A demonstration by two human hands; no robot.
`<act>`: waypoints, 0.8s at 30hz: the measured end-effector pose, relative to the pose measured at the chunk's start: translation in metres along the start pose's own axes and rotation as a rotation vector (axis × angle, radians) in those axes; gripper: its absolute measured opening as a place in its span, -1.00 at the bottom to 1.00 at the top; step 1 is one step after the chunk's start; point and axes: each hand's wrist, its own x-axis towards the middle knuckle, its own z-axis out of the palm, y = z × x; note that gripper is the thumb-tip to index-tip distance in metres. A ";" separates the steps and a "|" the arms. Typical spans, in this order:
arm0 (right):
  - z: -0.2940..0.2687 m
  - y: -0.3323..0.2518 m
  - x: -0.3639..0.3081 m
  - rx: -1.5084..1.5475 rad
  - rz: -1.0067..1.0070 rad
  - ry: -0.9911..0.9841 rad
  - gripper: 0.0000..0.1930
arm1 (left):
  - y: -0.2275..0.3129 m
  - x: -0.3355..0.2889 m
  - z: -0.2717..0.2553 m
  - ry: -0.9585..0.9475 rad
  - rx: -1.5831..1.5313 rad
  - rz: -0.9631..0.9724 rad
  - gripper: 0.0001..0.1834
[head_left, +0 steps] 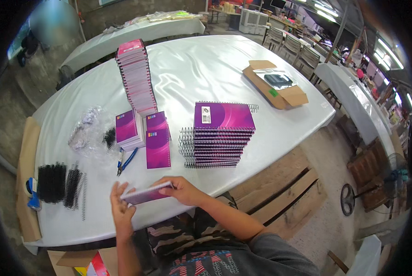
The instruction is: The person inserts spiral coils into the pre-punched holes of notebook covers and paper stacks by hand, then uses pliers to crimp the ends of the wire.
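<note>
A thin purple-covered notebook (147, 194) is held tilted just above the table's near edge, its pale page edge facing up. My right hand (184, 189) grips its right end, thumb and fingers closed over the corner. At the other end my left hand (122, 207) has thumb and fingers loosely around the notebook, slightly blurred. Beyond my hands lie a purple booklet stack (157, 149), a second booklet stack (128, 129) and blue-handled pliers (127, 162). To their right rises a pile of spiral-bound purple notebooks (222, 133), coils sticking out at the sides.
Black plastic coils (52, 183) lie at the left by a blue tape dispenser (33, 195). Crumpled clear plastic (84, 133) lies near them. A tall notebook stack (137, 76) stands farther back. At the far right is an opened cardboard box (279, 94); another box (65, 260) sits below the table edge.
</note>
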 end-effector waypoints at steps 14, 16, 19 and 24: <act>0.011 -0.002 -0.003 -0.422 -0.033 0.020 -0.72 | -0.021 0.077 -0.130 0.339 1.453 0.175 -0.52; 0.020 0.000 0.004 -0.416 -0.018 -0.005 -0.72 | -0.027 0.089 -0.203 0.691 1.702 0.253 -0.54; 0.018 0.005 0.004 -0.429 -0.028 0.016 -0.72 | -0.026 0.085 -0.208 0.611 1.717 -0.136 -0.57; 0.017 0.001 0.002 -0.430 -0.004 0.026 -0.71 | -0.044 0.074 -0.161 0.600 1.632 0.038 -0.72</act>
